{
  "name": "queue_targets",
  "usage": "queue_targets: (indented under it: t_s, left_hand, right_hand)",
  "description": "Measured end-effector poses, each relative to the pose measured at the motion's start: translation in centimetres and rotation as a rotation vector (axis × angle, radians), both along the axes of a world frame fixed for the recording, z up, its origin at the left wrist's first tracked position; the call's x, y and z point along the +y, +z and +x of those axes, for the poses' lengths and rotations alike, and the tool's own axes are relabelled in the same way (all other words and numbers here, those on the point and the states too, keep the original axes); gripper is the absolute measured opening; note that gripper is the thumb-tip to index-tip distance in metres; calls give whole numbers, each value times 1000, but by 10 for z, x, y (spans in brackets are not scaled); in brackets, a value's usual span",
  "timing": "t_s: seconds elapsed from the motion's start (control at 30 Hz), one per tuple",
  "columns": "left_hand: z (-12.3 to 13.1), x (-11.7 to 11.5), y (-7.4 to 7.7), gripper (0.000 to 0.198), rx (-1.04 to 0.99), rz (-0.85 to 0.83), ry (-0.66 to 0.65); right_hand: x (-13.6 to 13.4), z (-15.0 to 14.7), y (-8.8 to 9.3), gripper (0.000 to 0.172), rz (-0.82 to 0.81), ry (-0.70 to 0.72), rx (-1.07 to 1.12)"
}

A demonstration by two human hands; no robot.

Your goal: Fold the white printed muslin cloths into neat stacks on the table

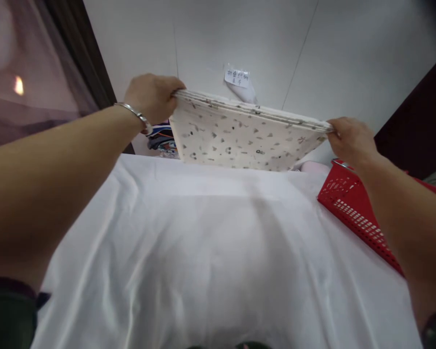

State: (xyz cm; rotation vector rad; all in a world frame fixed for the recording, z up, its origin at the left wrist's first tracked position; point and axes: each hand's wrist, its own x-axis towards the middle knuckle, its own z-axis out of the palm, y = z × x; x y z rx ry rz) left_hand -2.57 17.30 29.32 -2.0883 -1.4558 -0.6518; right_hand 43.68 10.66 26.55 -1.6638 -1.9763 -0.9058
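Note:
A folded white cloth (pixel 236 135) with a small grey-green print hangs in the air above the far part of the white sheet (pixel 210 232). Its several layers show along the top edge. My left hand (pixel 154 97), with a silver bangle at the wrist, is closed on the cloth's upper left corner. At the upper right corner my right hand (pixel 352 138) pinches the same layers. The cloth droops between both hands, its lower edge near the sheet's far edge; whether they touch I cannot tell.
A red perforated basket (pixel 356 208) stands at the right, partly behind my right forearm. A handwritten paper label (pixel 237 77) is stuck to the pale wall panel behind. Dark, colourful items (pixel 163 140) lie beyond the sheet at left, near a pinkish curtain (pixel 51 63).

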Motion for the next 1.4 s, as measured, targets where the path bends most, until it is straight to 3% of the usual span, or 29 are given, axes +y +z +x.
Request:
queue_targets:
  t_s: [0.07, 0.13, 0.23, 0.3, 0.37, 0.4, 0.47, 0.6, 0.73, 0.87, 0.93, 1.03, 1.17, 1.23, 1.3, 1.4]
  left_hand:
    - [-9, -19, -8, 45, 18, 60, -35]
    - [-20, -43, -40, 46, 65, 44, -68]
    - [-35, -84, -125, 44, 192, -134, -217]
    - [-43, -111, -190, 40, 185, -216, -340]
    - [-48, -135, -243, 36, 197, -292, -456]
    - [-50, -146, -262, 35, 194, -288, -489]
    - [-53, -162, -283, 33, 184, -226, -488]
    - [-61, -185, -287, 33, 151, -129, -440]
    - [-72, -203, -299, 38, 163, -243, -476]
    - [-77, -215, -311, 41, 103, -393, -415]
    - [-78, -218, -307, 41, 74, -497, -406]
    - [-75, -219, -288, 37, 55, -630, -395]
    - [-53, -202, -258, 39, 16, -657, -356]
    - [-34, -186, -255, 44, -22, -570, -347]
    - [-15, -169, -263, 48, -26, -501, -349]
    - [-3, -153, -290, 57, 19, -512, -290]
  right_hand:
    - [-20, -1, -11, 30, 24, 8, -6]
    - [-42, -1, -42, 32, -6, 9, -53]
    - [-81, -3, -123, 29, -157, 66, -103]
    - [-108, -7, -184, 27, -247, 136, -107]
    - [-134, -12, -234, 28, -340, 225, -119]
    - [-145, -14, -251, 30, -379, 242, -111]
    - [-162, -17, -268, 32, -351, 212, -74]
    - [-181, -17, -264, 29, -273, 180, -44]
    - [-196, -19, -268, 31, -359, 213, -19]
    - [-208, -20, -279, 35, -436, 202, 10]
    - [-212, -19, -279, 38, -523, 204, 18]
    - [-211, -18, -267, 44, -663, 175, 46]
    - [-181, -40, -237, 46, -731, 201, 184]
    - [-154, -67, -225, 43, -675, 231, 256]
    - [-129, -96, -224, 46, -663, 272, 280]
    - [-106, -124, -242, 57, -822, 255, 243]
